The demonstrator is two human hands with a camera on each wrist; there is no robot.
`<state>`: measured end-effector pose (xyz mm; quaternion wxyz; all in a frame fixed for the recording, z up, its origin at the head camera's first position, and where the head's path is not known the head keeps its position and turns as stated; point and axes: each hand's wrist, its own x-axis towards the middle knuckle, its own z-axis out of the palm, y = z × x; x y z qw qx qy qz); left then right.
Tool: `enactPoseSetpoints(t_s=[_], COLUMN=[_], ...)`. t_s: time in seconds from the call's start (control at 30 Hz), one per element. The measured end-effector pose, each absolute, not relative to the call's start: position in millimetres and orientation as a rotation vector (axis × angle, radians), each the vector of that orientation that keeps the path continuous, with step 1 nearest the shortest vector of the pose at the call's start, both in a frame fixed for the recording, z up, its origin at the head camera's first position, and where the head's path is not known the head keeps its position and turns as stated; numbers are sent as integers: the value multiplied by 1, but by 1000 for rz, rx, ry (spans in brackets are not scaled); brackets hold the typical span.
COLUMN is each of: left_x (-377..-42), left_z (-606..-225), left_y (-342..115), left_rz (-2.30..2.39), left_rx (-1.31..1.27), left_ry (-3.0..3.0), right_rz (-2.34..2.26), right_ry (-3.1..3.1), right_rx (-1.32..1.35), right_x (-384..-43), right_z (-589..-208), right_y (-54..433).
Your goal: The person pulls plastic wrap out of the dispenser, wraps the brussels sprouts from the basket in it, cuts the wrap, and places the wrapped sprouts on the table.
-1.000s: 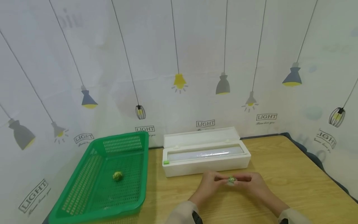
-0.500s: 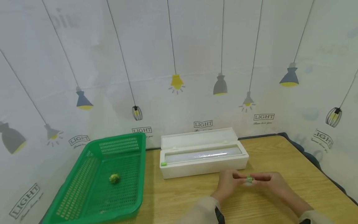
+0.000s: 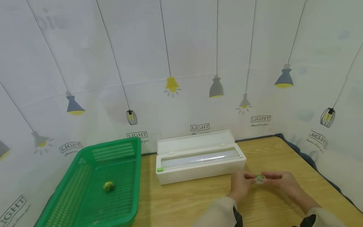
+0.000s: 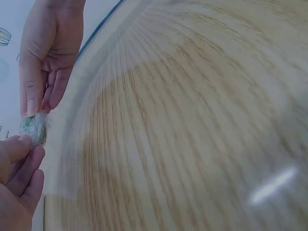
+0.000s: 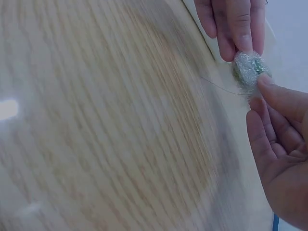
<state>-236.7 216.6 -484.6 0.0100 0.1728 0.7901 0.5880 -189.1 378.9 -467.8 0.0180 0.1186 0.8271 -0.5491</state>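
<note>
A small green ball wrapped in crinkled clear plastic film (image 3: 259, 178) is held between both hands above the wooden table. My left hand (image 3: 240, 185) pinches it from the left with thumb and fingers. From the right, my right hand (image 3: 287, 186) pinches it too. Close up in the right wrist view, the wrapped ball (image 5: 249, 70) shows shiny film with green underneath, and a thin strand trails off it. Behind the hands stands a long white cling film box (image 3: 201, 170), lid raised, with a film roll (image 3: 198, 160) inside.
A green perforated plastic basket (image 3: 137, 176) stands at the left, holding one small yellow-green ball (image 3: 108, 186). A light green tab (image 3: 160, 169) sits at the left end of the box. A wall cloth printed with lamps (image 3: 181, 47) rises behind the wooden table (image 3: 175, 201).
Both hands have moved to the right with the wrapped ball between them. The head view has turned slightly right, so basket and box appear farther left.
</note>
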Motion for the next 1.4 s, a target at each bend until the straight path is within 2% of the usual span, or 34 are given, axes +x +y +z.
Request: enactPoseSetpoints(t_s=[0.97,1.17,1.4], left_x=[-242,-244,-251], left_z=[-492,-489,-486], left_y=[231,230,221], left_rz=[1796,1752,1739], left_rx=[440,467,517], left_ry=[2516,2447,2403], right_rz=[-1684,-1784,-1633], right_ry=[2568,2522,2602], right_rx=[376,349,322], right_x=[-203,-199,-194], right_z=[-482,-479,-459], right_y=[388,393,399])
